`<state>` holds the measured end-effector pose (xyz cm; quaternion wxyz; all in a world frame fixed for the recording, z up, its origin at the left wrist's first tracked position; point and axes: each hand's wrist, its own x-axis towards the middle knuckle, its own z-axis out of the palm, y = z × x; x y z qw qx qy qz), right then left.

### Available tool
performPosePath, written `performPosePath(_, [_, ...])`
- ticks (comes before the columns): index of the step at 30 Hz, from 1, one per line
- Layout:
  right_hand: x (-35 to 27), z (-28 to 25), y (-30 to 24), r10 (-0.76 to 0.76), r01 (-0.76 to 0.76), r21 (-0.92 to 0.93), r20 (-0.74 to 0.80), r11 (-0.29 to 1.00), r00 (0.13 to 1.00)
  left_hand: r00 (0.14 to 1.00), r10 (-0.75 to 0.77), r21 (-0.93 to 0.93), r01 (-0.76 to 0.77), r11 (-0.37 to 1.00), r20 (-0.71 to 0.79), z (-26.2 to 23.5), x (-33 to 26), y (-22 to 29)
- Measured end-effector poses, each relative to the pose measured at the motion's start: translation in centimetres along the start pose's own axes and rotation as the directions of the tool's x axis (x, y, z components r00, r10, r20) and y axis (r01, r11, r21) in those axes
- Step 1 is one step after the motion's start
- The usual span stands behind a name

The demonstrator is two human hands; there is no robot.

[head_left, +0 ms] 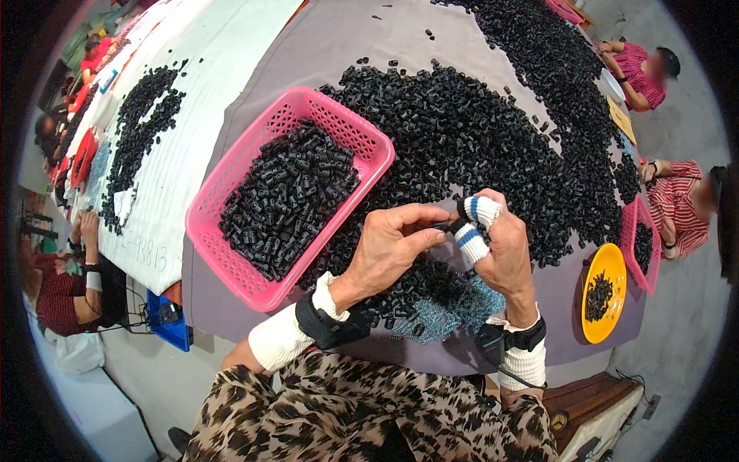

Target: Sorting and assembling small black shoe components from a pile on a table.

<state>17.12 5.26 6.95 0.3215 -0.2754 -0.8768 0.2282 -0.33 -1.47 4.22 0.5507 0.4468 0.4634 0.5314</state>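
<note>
My left hand [385,252] and my right hand [506,248] meet in front of me, above a wide heap of small black plastic parts [462,138]. Thumb and fingers of the left pinch one small black plastic part, mostly hidden by the fingertips. The right hand's fingers close on a black piece at the same spot; white finger covers with blue stripes wrap its thumb and index finger. To the left, a pink perforated basket [202,223] holds many similar black parts. Small translucent bluish pieces [431,322] lie in a pile below my hands.
A yellow plate [603,331] with small dark pieces stands at the right edge, beside another pink basket [651,283]. More black parts [138,131] lie on a white-covered table at left. Co-workers sit along both sides. A blue bin [178,339] stands below the left table.
</note>
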Motion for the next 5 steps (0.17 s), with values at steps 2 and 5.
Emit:
performPosePath(2, [-0.1,0.1,-0.1,0.074,-0.074,0.026,-0.033,0.997,0.997,1.000,-0.006,-0.025,0.007,1.000,0.004,0.0,0.0,-0.4])
performPosePath(5, [-0.3,-0.1,0.2,0.109,-0.109,0.039,0.001,0.993,0.994,0.999,-0.012,-0.240,0.023,0.970,0.048,-0.1,0.1,-1.2])
